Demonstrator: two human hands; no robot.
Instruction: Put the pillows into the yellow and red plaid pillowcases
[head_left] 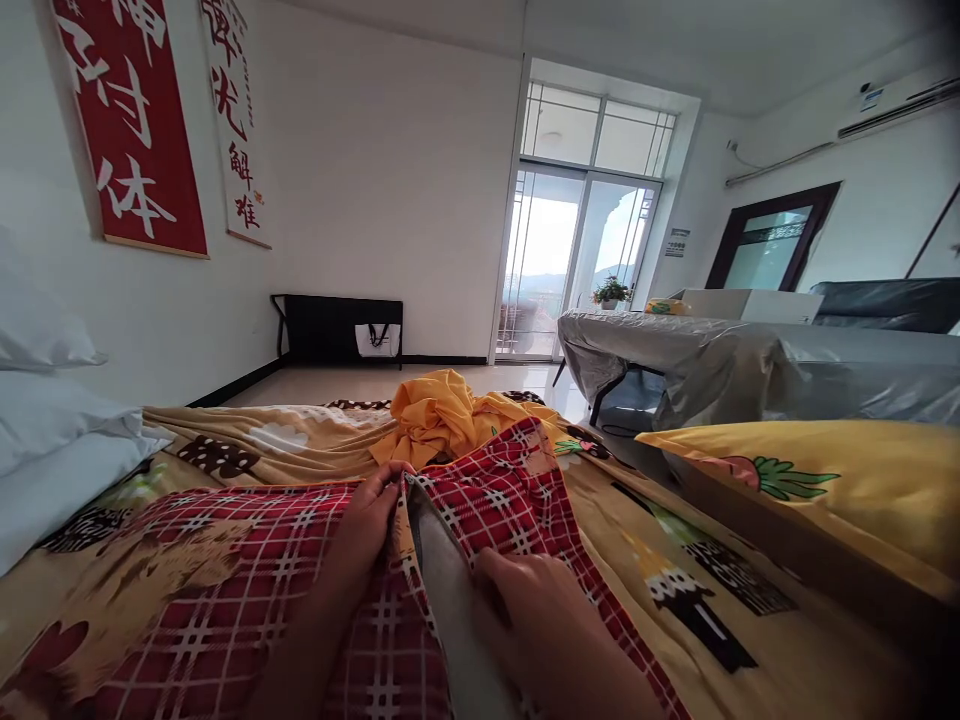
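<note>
The left hand [367,525] pinches the folded edge of a red-and-white plaid cloth [480,480] spread across the middle of the bed [750,620]. The right hand [536,615] grips the same cloth's grey inner lining nearer the bed's near edge. A crumpled yellow-orange garment [442,415] lies just beyond, toward the far edge.

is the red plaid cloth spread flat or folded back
Folded back: the left hand lifts an edge of the red plaid cloth, showing its grey underside; the right hand rests beside it.
</note>
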